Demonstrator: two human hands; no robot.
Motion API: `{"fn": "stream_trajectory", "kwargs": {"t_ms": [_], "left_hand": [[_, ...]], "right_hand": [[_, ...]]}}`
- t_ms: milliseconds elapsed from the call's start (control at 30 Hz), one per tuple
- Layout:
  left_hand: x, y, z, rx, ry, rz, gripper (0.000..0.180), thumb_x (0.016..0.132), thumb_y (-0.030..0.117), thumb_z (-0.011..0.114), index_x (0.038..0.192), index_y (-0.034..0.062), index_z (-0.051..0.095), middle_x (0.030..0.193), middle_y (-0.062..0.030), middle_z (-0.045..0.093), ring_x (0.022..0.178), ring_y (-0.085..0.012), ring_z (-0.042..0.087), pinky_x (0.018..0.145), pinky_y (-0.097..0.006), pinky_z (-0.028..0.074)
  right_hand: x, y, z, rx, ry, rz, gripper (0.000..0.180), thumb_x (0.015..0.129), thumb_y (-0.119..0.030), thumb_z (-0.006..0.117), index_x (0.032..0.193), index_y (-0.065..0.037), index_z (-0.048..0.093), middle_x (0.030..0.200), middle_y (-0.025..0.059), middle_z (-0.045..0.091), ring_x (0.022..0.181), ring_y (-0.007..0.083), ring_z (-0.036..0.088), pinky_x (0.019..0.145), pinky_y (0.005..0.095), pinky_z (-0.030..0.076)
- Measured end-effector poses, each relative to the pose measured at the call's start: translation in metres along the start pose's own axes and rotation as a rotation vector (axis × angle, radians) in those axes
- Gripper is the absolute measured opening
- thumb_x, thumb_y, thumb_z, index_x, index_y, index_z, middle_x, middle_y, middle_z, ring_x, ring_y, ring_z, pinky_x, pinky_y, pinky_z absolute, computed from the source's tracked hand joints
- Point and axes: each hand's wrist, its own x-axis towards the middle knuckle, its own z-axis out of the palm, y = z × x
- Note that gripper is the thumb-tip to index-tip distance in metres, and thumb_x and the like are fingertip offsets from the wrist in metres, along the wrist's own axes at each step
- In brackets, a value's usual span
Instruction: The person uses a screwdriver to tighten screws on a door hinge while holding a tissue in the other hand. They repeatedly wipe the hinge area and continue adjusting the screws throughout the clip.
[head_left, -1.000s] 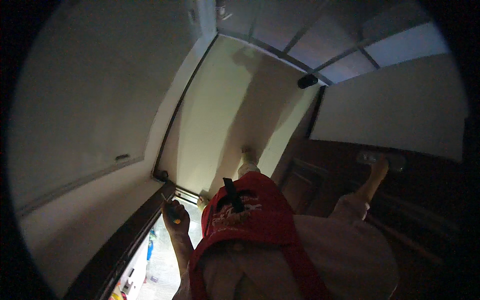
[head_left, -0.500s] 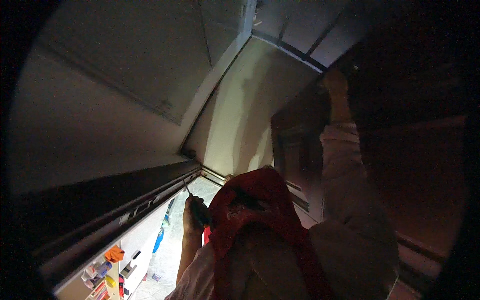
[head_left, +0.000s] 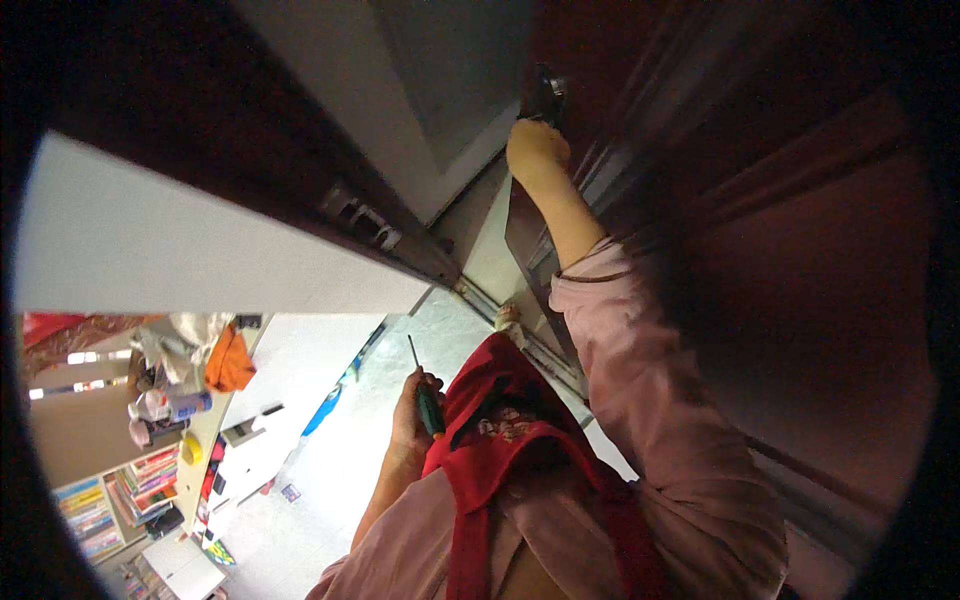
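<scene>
My left hand (head_left: 405, 415) is closed round a screwdriver (head_left: 428, 408) with a green handle, its thin shaft pointing up and away from me. My right arm reaches far forward, and my right hand (head_left: 537, 148) is closed on the dark door handle (head_left: 548, 88); most of its fingers are hidden. The handle belongs to a dark reddish-brown door (head_left: 800, 260) on my right. Across the opening, a metal strike plate (head_left: 362, 218) is set in the dark door frame (head_left: 290, 150).
My foot (head_left: 508, 316) is near the threshold (head_left: 545, 360). At left lies a bright room with a pale floor (head_left: 330, 480). There, an orange cloth (head_left: 230, 362), bottles and a shelf of books (head_left: 145, 490) stand along a white wall (head_left: 200, 240).
My right hand has moved left with the door, bringing it nearer the frame. The view has shifted toward the lit room, showing more of it. The screwdriver stays in my left hand.
</scene>
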Motion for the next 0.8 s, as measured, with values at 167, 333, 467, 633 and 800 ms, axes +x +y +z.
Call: {"fn": "stream_trajectory", "kwargs": {"t_ms": [167,333,467,633,800], "left_hand": [[-0.045,0.009,-0.066,-0.092,-0.036,-0.01,0.024,0.092,0.036,0.056,0.08,0.0149,0.055,0.07,0.0024,0.052,0.054,-0.0117,0.046,0.043,-0.023,0.04],[-0.058,0.041,-0.12,-0.145,-0.119,-0.009,0.024,0.092,0.036,0.056,0.08,0.0156,0.054,0.071,0.0034,0.05,0.055,-0.0109,0.046,0.045,-0.023,0.039],[-0.062,0.075,-0.152,-0.105,-0.167,0.019,0.024,0.09,0.039,0.056,0.081,0.0164,0.054,0.072,0.0035,0.05,0.058,-0.0114,0.046,0.049,-0.026,0.038],[-0.076,0.123,-0.181,-0.108,-0.106,0.068,0.023,0.091,0.034,0.057,0.08,0.0144,0.053,0.069,0.0028,0.047,0.051,-0.0095,0.043,0.041,-0.021,0.037],[-0.068,0.147,-0.208,-0.112,-0.142,0.042,0.024,0.092,0.034,0.055,0.079,0.0142,0.052,0.068,0.0024,0.046,0.05,-0.0094,0.042,0.038,-0.021,0.035]], "right_hand": [[-0.108,-0.081,0.025,-0.071,-0.101,-0.151,0.022,0.089,-0.008,0.051,0.1,-0.002,0.069,0.107,0.0194,0.066,0.099,0.0354,0.065,0.081,0.0419,0.054],[-0.182,-0.117,0.068,-0.039,-0.075,-0.293,0.02,0.089,-0.008,0.053,0.096,-0.004,0.071,0.104,0.0176,0.068,0.097,0.0319,0.066,0.075,0.0408,0.056],[-0.208,-0.128,0.089,-0.054,-0.029,-0.341,0.033,0.096,-0.019,0.042,0.095,-0.002,0.07,0.099,0.0174,0.068,0.093,0.0334,0.066,0.076,0.0426,0.054],[-0.241,-0.148,0.076,-0.116,-0.097,-0.247,0.039,0.099,-0.025,0.038,0.095,-0.002,0.069,0.097,0.0172,0.068,0.09,0.0335,0.066,0.075,0.0433,0.053],[-0.253,-0.148,0.087,-0.092,-0.01,-0.282,0.026,0.092,-0.017,0.048,0.088,-0.006,0.071,0.094,0.0143,0.069,0.087,0.0312,0.068,0.071,0.0416,0.054]]}}
